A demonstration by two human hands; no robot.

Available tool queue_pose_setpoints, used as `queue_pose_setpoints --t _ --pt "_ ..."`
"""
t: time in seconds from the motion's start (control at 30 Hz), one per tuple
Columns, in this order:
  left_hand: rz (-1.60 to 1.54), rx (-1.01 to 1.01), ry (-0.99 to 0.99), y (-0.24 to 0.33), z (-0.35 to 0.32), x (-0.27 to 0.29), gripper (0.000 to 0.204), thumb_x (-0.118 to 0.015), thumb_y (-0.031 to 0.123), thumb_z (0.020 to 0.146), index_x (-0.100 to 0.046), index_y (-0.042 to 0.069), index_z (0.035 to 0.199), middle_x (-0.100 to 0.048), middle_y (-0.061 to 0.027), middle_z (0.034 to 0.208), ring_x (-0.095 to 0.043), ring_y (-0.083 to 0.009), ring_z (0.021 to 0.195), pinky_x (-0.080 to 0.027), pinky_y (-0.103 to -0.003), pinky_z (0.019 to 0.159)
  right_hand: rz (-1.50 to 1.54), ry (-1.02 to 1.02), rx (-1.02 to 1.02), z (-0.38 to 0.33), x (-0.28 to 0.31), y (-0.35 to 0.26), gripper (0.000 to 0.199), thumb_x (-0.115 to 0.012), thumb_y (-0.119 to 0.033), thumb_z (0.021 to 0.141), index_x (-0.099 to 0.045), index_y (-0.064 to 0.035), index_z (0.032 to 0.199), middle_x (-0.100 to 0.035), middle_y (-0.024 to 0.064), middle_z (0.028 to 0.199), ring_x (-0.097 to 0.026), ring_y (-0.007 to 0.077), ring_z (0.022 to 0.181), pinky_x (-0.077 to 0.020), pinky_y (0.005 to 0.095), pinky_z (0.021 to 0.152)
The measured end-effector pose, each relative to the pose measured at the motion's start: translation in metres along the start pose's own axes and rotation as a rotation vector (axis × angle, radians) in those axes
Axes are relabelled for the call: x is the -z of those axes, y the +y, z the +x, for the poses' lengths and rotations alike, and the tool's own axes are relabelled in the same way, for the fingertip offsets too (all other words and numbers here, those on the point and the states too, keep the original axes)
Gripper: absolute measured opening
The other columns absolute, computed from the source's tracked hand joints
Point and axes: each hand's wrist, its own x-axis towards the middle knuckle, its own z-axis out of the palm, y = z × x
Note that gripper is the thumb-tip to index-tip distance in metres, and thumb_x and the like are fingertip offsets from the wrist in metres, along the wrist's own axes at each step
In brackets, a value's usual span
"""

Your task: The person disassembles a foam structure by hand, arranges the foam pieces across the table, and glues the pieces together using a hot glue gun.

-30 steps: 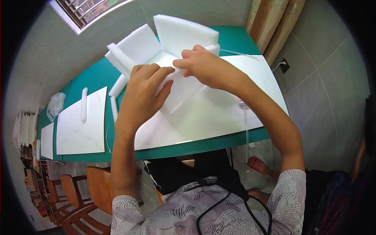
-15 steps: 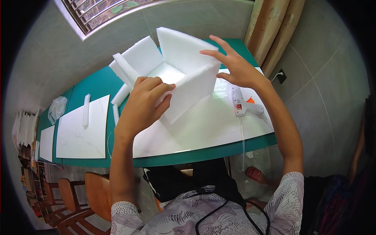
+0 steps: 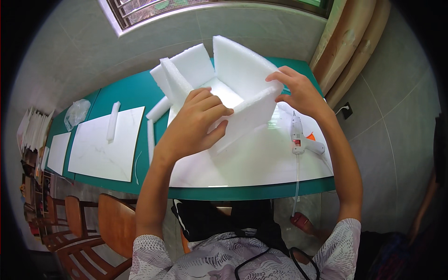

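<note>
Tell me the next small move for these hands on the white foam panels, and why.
Probably press the near foam panel gently toward the far-right foam panel with the right hand, while the left hand steadies it. The right fingers are at the corner where those panels meet, and the left hand is at the near panel's top edge. Whether the corner is bonded can't be told.

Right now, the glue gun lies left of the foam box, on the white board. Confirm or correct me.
Wrong side: the head view shows the glue gun right of the foam box; it does lie on the white board.
</note>
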Motion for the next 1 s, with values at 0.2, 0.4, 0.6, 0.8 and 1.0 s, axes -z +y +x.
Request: queue_pose_setpoints --t 0.2,0.4,0.6,0.8,1.0 --pt "0.001 0.154 0.599 -0.006 -0.019 -0.038 0.053 -0.064 0.04 0.085 -0.052 0.008 0.125 -0.041 -0.0202 0.134 -0.035 -0.0364 0.132 -0.021 -0.055 0.112 0.127 -0.059 -0.007 -0.004 -0.001 -0.007 0.06 -0.077 -0.004 0.072 -0.055 -0.0207 0.125 -0.057 0.011 0.112 -0.059 0.0304 0.104 -0.0507 0.0403 0.087" --pt "-0.535 0.475 0.729 -0.023 -0.042 -0.051 0.099 -0.029 0.081 0.083 -0.012 0.013 0.153 -0.011 -0.0171 0.157 -0.011 -0.0322 0.146 -0.015 -0.048 0.117 0.446 -0.097 -0.229 -0.004 -0.009 -0.023 0.109 -0.088 -0.028 0.063 -0.022 -0.0276 0.151 -0.053 0.0163 0.121 -0.059 0.033 0.108 -0.0514 0.0431 0.086" --pt "-0.885 0.61 0.735 -0.035 -0.057 -0.045 0.083 -0.018 0.068 0.094 -0.013 0.011 0.153 -0.016 -0.0142 0.157 -0.017 -0.0278 0.145 -0.017 -0.041 0.118 0.761 -0.04 -0.088 -0.015 -0.04 -0.008 0.1 -0.063 -0.066 0.079 -0.015 -0.0171 0.152 -0.025 0.0199 0.151 -0.03 0.0326 0.139 -0.0413 0.0424 0.103" --pt "-1.088 0.737 0.658 -0.07 -0.082 -0.064 0.07 -0.019 0.056 0.1 -0.015 0.011 0.153 -0.021 -0.0123 0.156 -0.021 -0.0252 0.144 -0.018 -0.037 0.118 1.387 0.32 -0.244 -0.003 -0.082 -0.038 0.075 -0.028 -0.064 0.096 -0.02 -0.013 0.15 -0.025 0.0194 0.151 -0.026 0.0303 0.14 -0.0163 0.0417 0.116" --pt "-0.966 0.644 0.591 -0.056 -0.075 -0.065 0.064 -0.021 0.051 0.102 -0.015 0.013 0.153 -0.03 -0.0125 0.151 -0.031 -0.0245 0.139 -0.028 -0.034 0.114 1.17 0.45 -0.344 0.008 -0.09 -0.052 0.069 -0.026 -0.061 0.097 -0.032 -0.0115 0.144 -0.036 0.0208 0.145 -0.034 0.0288 0.135 -0.0234 0.037 0.113"
